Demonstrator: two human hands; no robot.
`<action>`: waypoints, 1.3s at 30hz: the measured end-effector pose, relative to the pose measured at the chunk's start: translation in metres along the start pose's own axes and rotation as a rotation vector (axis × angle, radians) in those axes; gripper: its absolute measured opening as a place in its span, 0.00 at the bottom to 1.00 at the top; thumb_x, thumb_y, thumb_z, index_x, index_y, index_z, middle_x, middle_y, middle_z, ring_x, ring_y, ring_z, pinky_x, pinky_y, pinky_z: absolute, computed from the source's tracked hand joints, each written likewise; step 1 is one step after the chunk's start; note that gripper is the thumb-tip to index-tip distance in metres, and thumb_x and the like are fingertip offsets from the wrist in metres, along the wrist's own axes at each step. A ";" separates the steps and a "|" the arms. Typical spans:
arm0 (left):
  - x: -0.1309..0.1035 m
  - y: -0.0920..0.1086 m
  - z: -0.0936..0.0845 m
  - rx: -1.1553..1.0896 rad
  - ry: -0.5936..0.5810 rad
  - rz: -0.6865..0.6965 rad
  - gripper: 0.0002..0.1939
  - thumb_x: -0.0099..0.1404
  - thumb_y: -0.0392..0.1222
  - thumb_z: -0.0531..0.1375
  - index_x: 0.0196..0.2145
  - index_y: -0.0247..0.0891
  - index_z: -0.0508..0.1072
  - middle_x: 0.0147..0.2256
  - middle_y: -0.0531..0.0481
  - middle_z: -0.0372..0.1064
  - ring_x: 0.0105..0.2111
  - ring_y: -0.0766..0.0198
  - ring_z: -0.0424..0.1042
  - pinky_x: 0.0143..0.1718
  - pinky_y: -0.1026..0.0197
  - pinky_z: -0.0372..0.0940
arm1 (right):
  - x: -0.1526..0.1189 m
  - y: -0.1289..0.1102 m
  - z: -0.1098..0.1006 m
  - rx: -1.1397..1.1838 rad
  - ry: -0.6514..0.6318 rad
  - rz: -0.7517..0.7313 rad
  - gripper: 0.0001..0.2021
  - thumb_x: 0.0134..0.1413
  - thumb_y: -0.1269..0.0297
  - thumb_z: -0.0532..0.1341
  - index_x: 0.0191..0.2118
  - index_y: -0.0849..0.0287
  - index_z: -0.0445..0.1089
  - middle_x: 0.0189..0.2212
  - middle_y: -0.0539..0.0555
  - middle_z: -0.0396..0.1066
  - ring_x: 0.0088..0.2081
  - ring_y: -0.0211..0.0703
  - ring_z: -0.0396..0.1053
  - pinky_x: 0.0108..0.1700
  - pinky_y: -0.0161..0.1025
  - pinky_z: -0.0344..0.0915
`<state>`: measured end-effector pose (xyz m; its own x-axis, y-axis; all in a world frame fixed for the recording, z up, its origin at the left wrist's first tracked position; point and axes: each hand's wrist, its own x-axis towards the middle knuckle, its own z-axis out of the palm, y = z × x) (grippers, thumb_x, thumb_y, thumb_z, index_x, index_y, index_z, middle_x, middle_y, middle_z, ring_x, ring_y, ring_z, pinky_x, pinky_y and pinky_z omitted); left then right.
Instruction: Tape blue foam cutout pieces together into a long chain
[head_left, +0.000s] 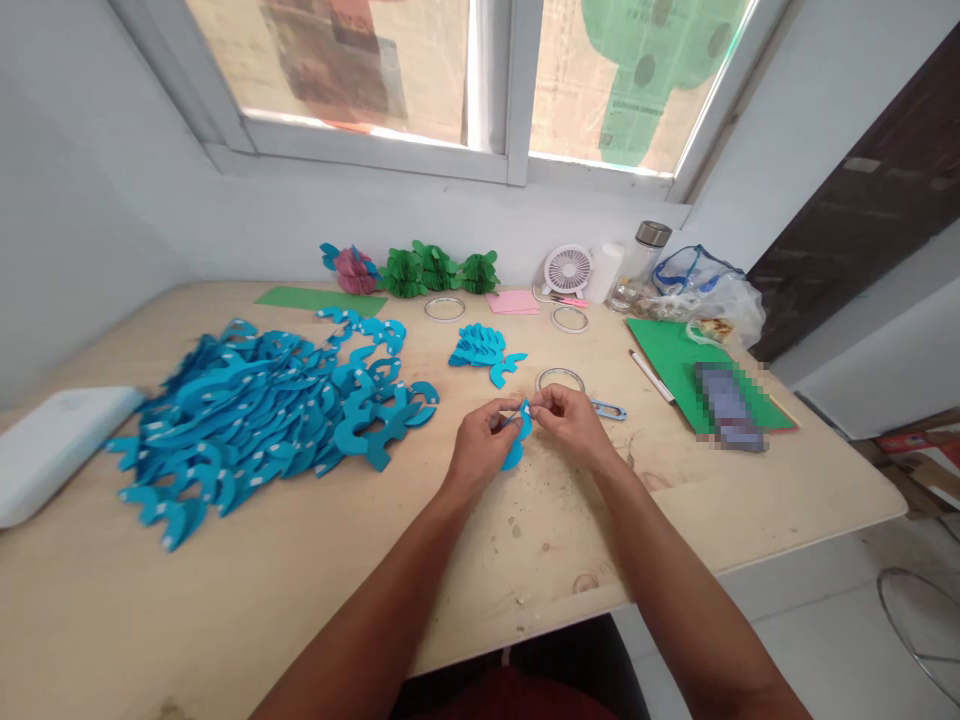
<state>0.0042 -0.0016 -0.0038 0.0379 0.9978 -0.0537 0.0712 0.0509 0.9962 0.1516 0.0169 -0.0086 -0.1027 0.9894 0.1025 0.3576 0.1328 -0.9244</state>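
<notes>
Near the table's middle, my left hand [480, 442] is closed on a curved blue paper cutout [514, 458], whose lower lobe hangs below the fingers. My right hand [570, 420] is pinched at the cutout's upper tip, beside a small white patch; what lies between these fingertips is too small to make out. Just behind the right hand lies a tape roll [556, 372], and a blue cutter [611, 410] is to its right. A small stack of blue cutouts [480, 345] sits beyond my hands. To the left spreads a big pile of blue cutouts [247, 400] with white patches.
Green paper flowers [435, 270], a pink paper flower [355, 270], a small fan [568, 270] and a glass bottle [643, 265] line the wall. At right are green sheets [667, 350], a pen [651, 375] and a blurred-out object [726, 405]. A white box [64, 440] stands at left.
</notes>
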 end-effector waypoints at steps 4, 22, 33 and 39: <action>-0.002 0.002 0.001 -0.052 -0.002 -0.039 0.18 0.49 0.44 0.60 0.37 0.32 0.75 0.19 0.53 0.65 0.17 0.71 0.58 0.17 0.68 0.55 | -0.002 -0.003 0.000 -0.028 0.013 -0.002 0.04 0.44 0.67 0.58 0.28 0.59 0.67 0.21 0.47 0.65 0.23 0.34 0.61 0.27 0.32 0.58; -0.001 -0.001 0.003 -0.004 0.062 0.004 0.14 0.48 0.45 0.60 0.29 0.33 0.77 0.23 0.52 0.69 0.21 0.70 0.61 0.21 0.68 0.56 | -0.005 -0.007 0.010 -0.150 0.094 0.053 0.05 0.44 0.64 0.58 0.27 0.59 0.69 0.19 0.47 0.65 0.22 0.34 0.60 0.24 0.31 0.54; -0.001 0.000 0.003 0.013 0.093 -0.004 0.12 0.47 0.45 0.61 0.27 0.34 0.77 0.18 0.55 0.62 0.17 0.72 0.55 0.18 0.69 0.53 | -0.005 -0.008 0.011 -0.121 0.104 0.042 0.04 0.43 0.65 0.58 0.26 0.60 0.68 0.19 0.47 0.65 0.22 0.33 0.59 0.24 0.30 0.54; 0.000 -0.001 0.002 0.044 0.099 0.015 0.10 0.47 0.45 0.61 0.23 0.34 0.75 0.17 0.56 0.60 0.17 0.72 0.55 0.18 0.69 0.53 | -0.005 -0.006 0.012 -0.134 0.098 0.029 0.05 0.43 0.65 0.59 0.26 0.60 0.68 0.19 0.47 0.65 0.22 0.34 0.59 0.24 0.31 0.54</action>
<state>0.0062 -0.0013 -0.0048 -0.0590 0.9978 -0.0300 0.1148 0.0366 0.9927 0.1388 0.0107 -0.0077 -0.0023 0.9930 0.1179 0.4801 0.1045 -0.8710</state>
